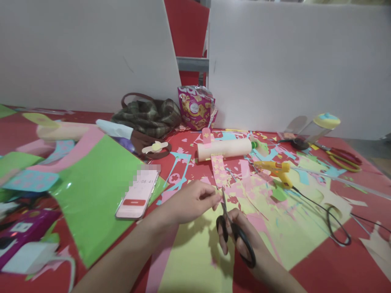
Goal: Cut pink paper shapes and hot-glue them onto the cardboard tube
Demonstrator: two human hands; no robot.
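In the head view I count two bare hands: my right (249, 231) curled through the handles of black scissors (226, 216), my left (194, 202) pinched beside the blade tips, though I can't tell what it holds. One yellow glue gun (282, 173), one phone (137, 195) and one pale tube (235, 149) lie on the scrap-strewn red table (324, 272), before two white panels (290, 61). The phone reads "08:41", its left digits blurred.
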